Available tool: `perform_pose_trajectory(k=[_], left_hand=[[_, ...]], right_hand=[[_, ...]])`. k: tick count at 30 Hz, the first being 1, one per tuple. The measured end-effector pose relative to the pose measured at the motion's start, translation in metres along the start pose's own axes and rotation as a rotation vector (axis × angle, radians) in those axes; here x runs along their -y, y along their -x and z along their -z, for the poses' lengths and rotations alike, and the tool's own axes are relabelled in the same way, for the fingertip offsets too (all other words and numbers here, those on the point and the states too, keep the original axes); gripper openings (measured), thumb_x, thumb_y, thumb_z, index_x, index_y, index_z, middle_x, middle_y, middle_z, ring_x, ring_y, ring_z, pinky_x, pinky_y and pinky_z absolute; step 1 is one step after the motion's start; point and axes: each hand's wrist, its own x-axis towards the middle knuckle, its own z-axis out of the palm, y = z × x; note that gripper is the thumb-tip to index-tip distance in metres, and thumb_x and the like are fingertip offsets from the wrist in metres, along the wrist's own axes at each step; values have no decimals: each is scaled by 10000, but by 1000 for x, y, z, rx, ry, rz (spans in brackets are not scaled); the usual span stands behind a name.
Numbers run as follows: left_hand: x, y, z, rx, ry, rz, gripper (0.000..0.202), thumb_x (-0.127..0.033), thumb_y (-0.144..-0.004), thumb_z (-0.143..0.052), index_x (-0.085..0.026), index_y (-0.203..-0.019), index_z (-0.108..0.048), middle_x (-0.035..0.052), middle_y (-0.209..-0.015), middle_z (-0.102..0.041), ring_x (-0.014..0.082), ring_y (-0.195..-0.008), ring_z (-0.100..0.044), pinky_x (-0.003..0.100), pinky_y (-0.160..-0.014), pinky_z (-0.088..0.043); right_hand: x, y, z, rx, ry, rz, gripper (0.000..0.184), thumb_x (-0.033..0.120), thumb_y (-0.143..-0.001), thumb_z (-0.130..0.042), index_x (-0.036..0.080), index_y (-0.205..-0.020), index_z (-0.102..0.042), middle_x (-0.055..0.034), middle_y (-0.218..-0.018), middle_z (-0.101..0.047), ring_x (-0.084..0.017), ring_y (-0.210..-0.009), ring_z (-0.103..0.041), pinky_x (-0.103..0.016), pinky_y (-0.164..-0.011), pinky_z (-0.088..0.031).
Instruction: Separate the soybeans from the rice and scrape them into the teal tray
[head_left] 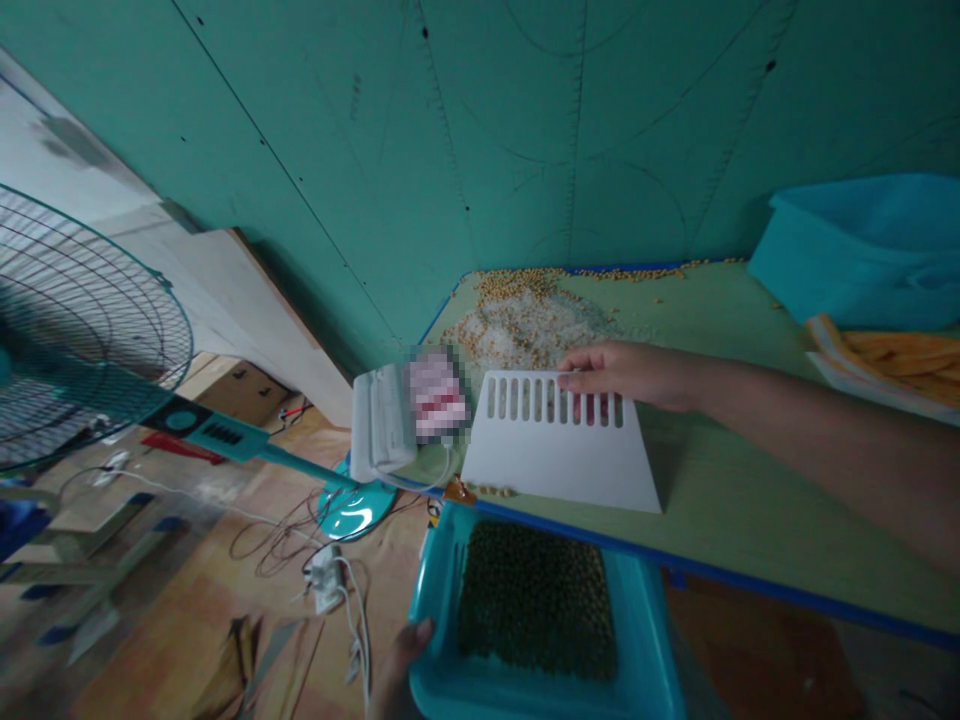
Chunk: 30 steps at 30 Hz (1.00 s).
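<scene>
In the head view my right hand (601, 368) grips the slotted upper edge of a white plastic plate (559, 463), with the fingers over its top. The plate leans on the green table, its wide edge towards me. A few soybeans (495, 491) lie by its lower left corner. Beyond it spreads a pile of soybeans and clear white granules (525, 325). My left hand (405, 655), partly cut off by the frame's bottom, is closed on the left rim of a turquoise plastic basin (433, 600). Many small dark green beans or grains (536, 600) cover the basin's floor, just below the table edge.
A white device (382, 420) and a blurred-out pink and white item stand at the table's left end. A turquoise fabric bin (862, 250) and an orange cloth (900, 365) lie at right. A fan (82, 330), cables and a power strip (326, 578) occupy the left floor side.
</scene>
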Motion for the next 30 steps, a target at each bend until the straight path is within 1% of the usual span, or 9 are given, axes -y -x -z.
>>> perform_pose_trajectory(k=[4, 6, 8, 11, 14, 16, 22, 26, 30], left_hand=[[4, -3, 6, 32, -23, -42, 274, -354, -767, -514, -162, -936, -615, 40, -887, -686, 233, -796, -625, 417, -698, -492], [7, -6, 13, 44, -35, -76, 268, -357, -786, -488, -157, -929, -597, 39, -919, -660, 199, -775, -618, 391, -675, -495], [10, -10, 24, 53, -52, -117, 227, -335, -794, -484, -161, -884, -600, 25, -869, -649, 167, -709, -609, 346, -621, -500], [14, -16, 41, 59, -100, -165, 183, -291, -792, -494, -170, -715, -607, -26, -707, -620, 126, -582, -575, 268, -524, -483], [17, -21, 53, 58, -150, -200, 202, -247, -782, -516, -167, -607, -576, -51, -601, -578, 103, -522, -549, 239, -479, -462], [18, -22, 57, 51, -181, -215, 203, -238, -777, -525, -160, -595, -571, -55, -585, -570, 102, -516, -547, 241, -478, -462], [18, -19, 53, 14, -245, -218, 216, -275, -773, -527, -156, -605, -592, -46, -606, -602, 126, -567, -575, 280, -551, -477], [17, -14, 47, -15, -251, -188, 197, -307, -773, -521, -159, -683, -614, -19, -710, -642, 151, -634, -595, 310, -596, -483], [15, -10, 38, -35, -231, -146, 208, -335, -777, -506, -173, -721, -625, -7, -803, -656, 182, -732, -605, 342, -671, -481]], right_hand=[[1, 2, -1, 39, 4, 3, 178, 343, -735, -553, 176, -767, -498, 35, -616, -557, -63, -502, -519, -187, -463, -389], [0, 2, -1, 60, 11, 5, 182, 343, -732, -555, 176, -770, -493, 34, -618, -565, -64, -502, -527, -185, -462, -395], [0, 3, 0, 86, 16, 4, 184, 345, -733, -551, 176, -765, -486, 34, -613, -570, -69, -500, -535, -185, -455, -397], [0, 5, 2, 127, 22, 5, 189, 350, -734, -550, 176, -757, -479, 33, -610, -575, -75, -504, -548, -185, -450, -398], [2, 7, 3, 160, 46, -7, 192, 354, -737, -547, 177, -751, -474, 33, -603, -579, -78, -511, -556, -186, -456, -404], [4, 8, 3, 177, 61, -19, 187, 355, -751, -531, 178, -746, -469, 35, -597, -580, -78, -514, -560, -188, -464, -410], [6, 12, 6, 211, 82, -11, 165, 343, -786, -492, 182, -779, -461, 31, -641, -596, -80, -538, -573, -191, -478, -418], [8, 16, 7, 231, 125, -7, 179, 356, -786, -486, 178, -785, -468, 19, -659, -603, -87, -552, -577, -193, -480, -419], [11, 19, 5, 284, 176, -17, 190, 365, -788, -477, 174, -785, -477, 11, -660, -608, -95, -560, -579, -208, -502, -432]])
